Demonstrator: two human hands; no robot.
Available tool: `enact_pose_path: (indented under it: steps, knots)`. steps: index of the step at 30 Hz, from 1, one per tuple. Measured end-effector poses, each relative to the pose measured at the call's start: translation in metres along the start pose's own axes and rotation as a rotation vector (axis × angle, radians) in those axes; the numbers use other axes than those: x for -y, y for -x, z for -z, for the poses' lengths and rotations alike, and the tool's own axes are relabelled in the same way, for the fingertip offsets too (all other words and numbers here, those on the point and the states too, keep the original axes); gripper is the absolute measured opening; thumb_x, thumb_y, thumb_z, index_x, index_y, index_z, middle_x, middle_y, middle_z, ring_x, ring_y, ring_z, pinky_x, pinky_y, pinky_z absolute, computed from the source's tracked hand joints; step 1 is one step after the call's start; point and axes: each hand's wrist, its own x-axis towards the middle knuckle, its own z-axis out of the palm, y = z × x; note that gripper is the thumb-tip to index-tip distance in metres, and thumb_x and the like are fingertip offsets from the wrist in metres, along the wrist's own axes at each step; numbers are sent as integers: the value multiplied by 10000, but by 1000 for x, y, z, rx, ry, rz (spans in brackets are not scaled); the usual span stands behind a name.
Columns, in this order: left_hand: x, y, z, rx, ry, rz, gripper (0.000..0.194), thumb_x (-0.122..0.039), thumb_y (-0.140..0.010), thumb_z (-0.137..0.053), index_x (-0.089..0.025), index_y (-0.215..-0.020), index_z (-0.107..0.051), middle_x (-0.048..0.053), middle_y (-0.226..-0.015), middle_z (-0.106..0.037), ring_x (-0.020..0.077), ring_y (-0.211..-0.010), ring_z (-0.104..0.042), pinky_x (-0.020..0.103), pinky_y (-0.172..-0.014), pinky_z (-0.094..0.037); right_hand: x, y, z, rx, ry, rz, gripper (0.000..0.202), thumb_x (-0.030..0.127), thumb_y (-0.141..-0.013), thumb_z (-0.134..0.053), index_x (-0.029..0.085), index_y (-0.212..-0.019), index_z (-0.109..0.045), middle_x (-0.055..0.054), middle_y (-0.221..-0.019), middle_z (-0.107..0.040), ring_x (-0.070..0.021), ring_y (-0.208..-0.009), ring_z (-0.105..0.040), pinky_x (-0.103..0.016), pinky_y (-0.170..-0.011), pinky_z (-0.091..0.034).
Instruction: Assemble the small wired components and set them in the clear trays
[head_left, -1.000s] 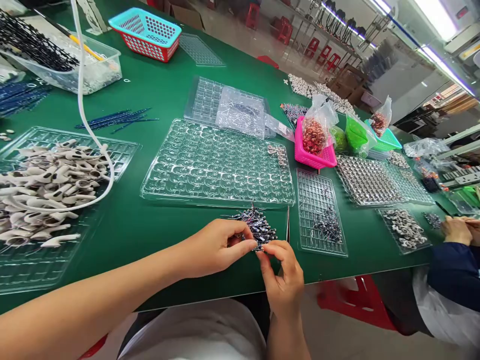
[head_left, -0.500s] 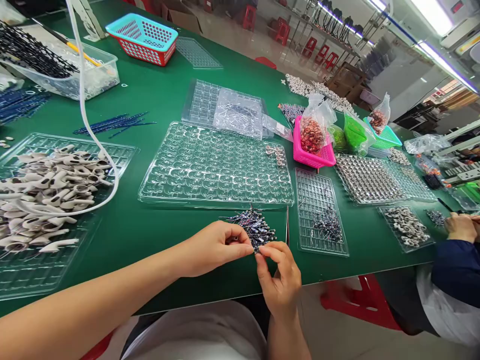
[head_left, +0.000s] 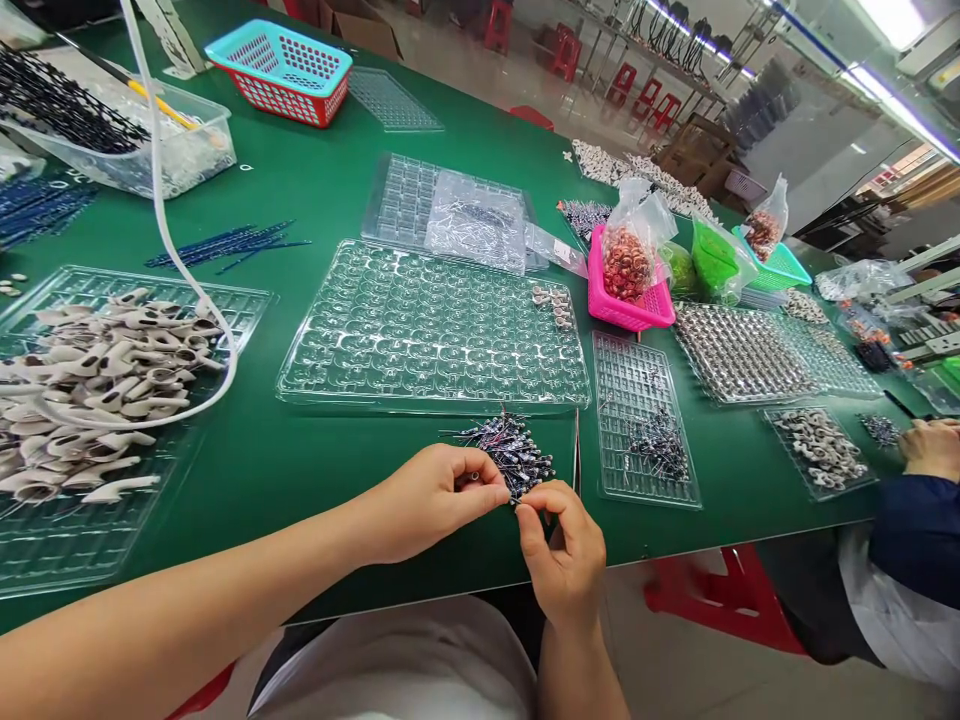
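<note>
Low in the centre of the frame, the left hand (head_left: 439, 505) and right hand (head_left: 566, 555) almost meet above the green worktop (head_left: 300, 465). Each grip is a thumb-and-forefinger pinch, drawn in tight on a small dark part (head_left: 516, 500) (too tiny to make out in detail) between them. Just beyond it lies a pile of dark wired pieces (head_left: 521, 452). Mid-frame, a clear tray (head_left: 420, 335) carries some pale pieces (head_left: 553, 298) near its upper right corner.
</note>
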Motion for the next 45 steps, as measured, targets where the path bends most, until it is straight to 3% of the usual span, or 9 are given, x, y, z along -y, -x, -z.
enact_pose_path:
  steps: [5, 13, 18, 22, 25, 28, 32, 39, 45]
  knots:
    - [3, 2, -3, -54, -163, -132, 243, -363, -880, -544, -168, -787, -655, -30, -620, -490, 118, -570, -404, 229, -527, -320, -2, 1, 2, -14, -60, -94, 76, 193, -928, -567, 206, -863, -603, -4, -787, -618, -124, -690, -573, -246, -607, -457]
    - [14, 3, -5, -241, -552, -601, 140, -164, -879, -521, -172, -791, -630, -9, -654, -570, 117, -587, -491, 226, -563, -358, -6, 4, 1, -34, -179, -232, 142, 270, -935, -560, 192, -821, -594, 12, -732, -546, -99, -600, -477, -224, -531, -394]
    - [14, 4, -3, -284, -660, -694, 158, -118, -870, -499, -172, -795, -627, -6, -652, -563, 118, -580, -475, 233, -548, -339, -7, 4, 1, -56, -215, -266, 164, 289, -930, -565, 191, -803, -595, 22, -704, -521, -91, -574, -454, -213, -502, -370]
    - [10, 3, 1, -279, -586, -615, 160, -143, -851, -485, -190, -744, -595, -14, -644, -547, 120, -584, -471, 235, -556, -345, -7, 4, 1, -104, -235, -272, 168, 292, -924, -572, 189, -795, -601, 23, -690, -514, -89, -554, -449, -213, -485, -370]
    - [3, 4, 5, -221, -433, -387, 169, -234, -888, -482, -201, -754, -580, -20, -659, -549, 127, -591, -477, 235, -564, -374, -9, 5, 0, -146, -253, -257, 168, 290, -927, -574, 189, -795, -601, 17, -704, -520, -91, -560, -450, -215, -493, -381]
    - [-2, 7, 8, -118, -289, -228, 230, -335, -962, -416, -210, -918, -605, -3, -767, -606, 154, -674, -531, 250, -622, -435, -10, 6, 0, -156, -259, -242, 145, 279, -936, -571, 193, -822, -599, 8, -739, -539, -94, -576, -461, -215, -503, -392]
    - [2, 8, 3, -34, -161, -239, 282, -318, -998, -351, -207, -1089, -594, 36, -961, -655, 182, -858, -594, 282, -776, -485, -11, 8, -1, -179, -240, -217, 81, 246, -943, -571, 202, -887, -610, 0, -793, -562, -97, -610, -495, -214, -513, -395]
    - [11, 3, -9, 1, 1, -168, 298, -283, -971, -413, -166, -1107, -651, 39, -915, -636, 138, -680, -587, 289, -703, -521, -10, 11, -2, -209, -175, -169, 25, 220, -937, -584, 212, -932, -607, -5, -813, -573, -113, -650, -531, -225, -529, -400]
    - [11, 0, -12, -3, 119, -125, 312, -295, -953, -456, -145, -1136, -660, 39, -882, -652, 145, -697, -620, 297, -701, -534, -10, 11, -2, -191, -133, -144, 40, 194, -937, -583, 214, -946, -616, -16, -837, -594, -126, -700, -557, -235, -577, -438]
